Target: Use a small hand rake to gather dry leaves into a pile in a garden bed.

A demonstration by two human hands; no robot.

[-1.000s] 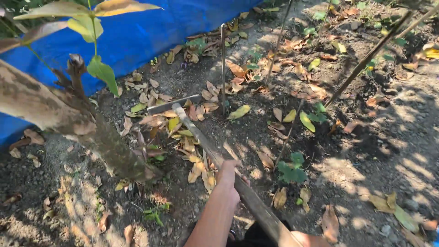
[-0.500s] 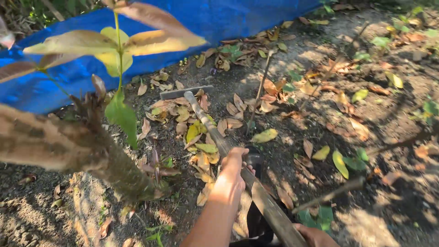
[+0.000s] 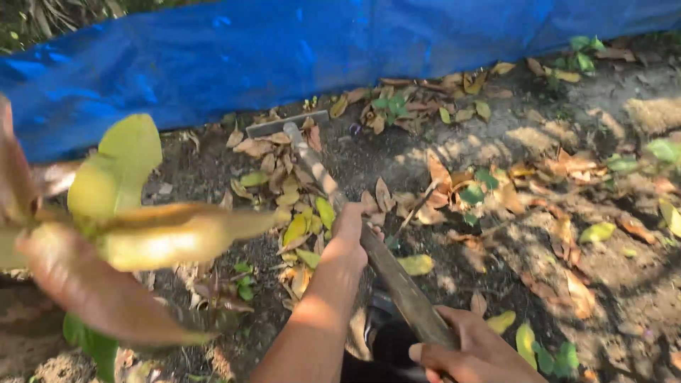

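Note:
A long wooden-handled hoe (image 3: 386, 272) reaches out over the soil, its flat metal blade (image 3: 285, 124) resting near the blue tarp. My left hand (image 3: 347, 230) grips the handle at mid-length, arm stretched forward. My right hand (image 3: 472, 351) grips the handle's near end at the bottom of the view. Dry brown and yellow leaves (image 3: 294, 191) lie scattered around the blade and under the handle.
A blue tarp (image 3: 284, 50) runs across the back. Blurred close leaves (image 3: 135, 220) of a small tree fill the left foreground, above its trunk. More fallen leaves (image 3: 546, 184) and small green plants (image 3: 557, 358) dot the dark soil at right.
The hoe blade has moved further out, up to the tarp's edge. The view has shifted, the tree leaves now loom close at left, and my right hand shows more fully.

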